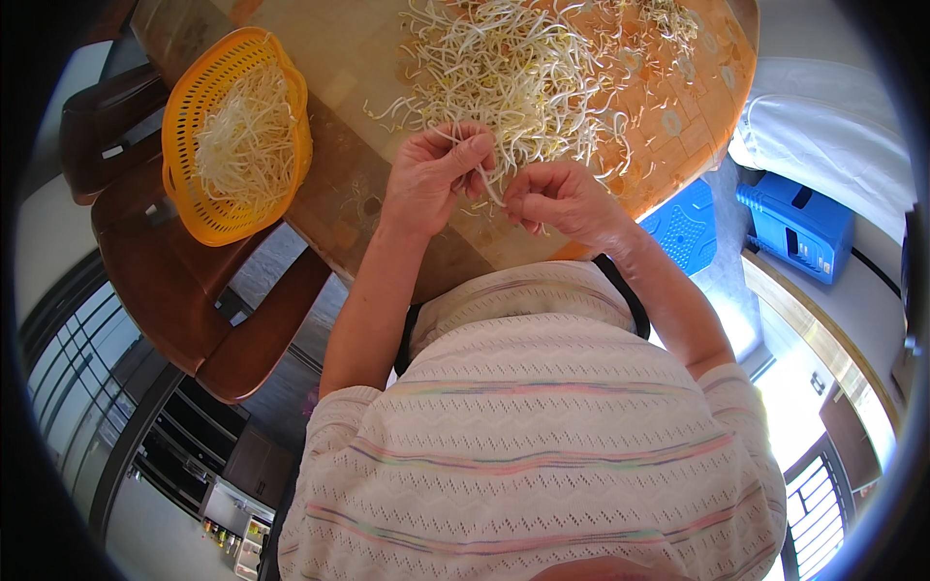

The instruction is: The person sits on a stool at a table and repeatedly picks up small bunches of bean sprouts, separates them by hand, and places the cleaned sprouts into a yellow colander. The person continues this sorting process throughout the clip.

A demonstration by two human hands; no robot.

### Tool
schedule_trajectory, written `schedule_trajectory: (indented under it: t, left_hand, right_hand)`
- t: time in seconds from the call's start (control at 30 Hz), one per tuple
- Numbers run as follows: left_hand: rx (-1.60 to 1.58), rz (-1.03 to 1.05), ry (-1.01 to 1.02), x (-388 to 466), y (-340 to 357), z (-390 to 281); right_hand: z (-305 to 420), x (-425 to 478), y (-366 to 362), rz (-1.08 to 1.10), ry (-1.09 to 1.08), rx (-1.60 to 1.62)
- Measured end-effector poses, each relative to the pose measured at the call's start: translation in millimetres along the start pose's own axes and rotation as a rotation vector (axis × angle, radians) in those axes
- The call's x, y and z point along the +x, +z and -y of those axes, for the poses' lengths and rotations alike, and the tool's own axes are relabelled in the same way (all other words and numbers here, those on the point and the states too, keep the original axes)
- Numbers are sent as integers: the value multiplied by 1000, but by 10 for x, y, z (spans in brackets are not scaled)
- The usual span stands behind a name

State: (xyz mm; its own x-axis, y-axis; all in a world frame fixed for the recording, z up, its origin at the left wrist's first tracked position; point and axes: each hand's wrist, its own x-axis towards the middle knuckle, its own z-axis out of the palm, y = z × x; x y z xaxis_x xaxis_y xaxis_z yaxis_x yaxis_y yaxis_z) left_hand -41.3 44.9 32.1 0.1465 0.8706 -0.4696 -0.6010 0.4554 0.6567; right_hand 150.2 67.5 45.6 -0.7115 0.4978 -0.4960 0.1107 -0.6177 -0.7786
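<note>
My left hand is closed on a white bean sprout near the table's front edge. The sprout runs across to my right hand, whose thumb and forefinger pinch at its lower end. Just beyond both hands lies a large loose pile of bean sprouts. An orange plastic basket with slotted walls stands on the left part of the table, holding more pale sprouts. Thin brownish scraps are heaped at the far right, with others scattered over the tabletop.
The table has a patterned top and a rounded right end. Brown chairs stand along its left side. At the right, below the table, are a blue plastic stool and another blue plastic item.
</note>
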Motion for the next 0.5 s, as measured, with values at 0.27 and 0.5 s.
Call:
schedule_trajectory:
  t: [0.27,0.5]
  left_hand:
    - [-218,7,29,-3,-195,-32]
    - [249,-114,21,56,-320,-225]
  right_hand:
    - [-66,1,-43,-64,15,24]
    - [-122,-39,-84,-65,18,81]
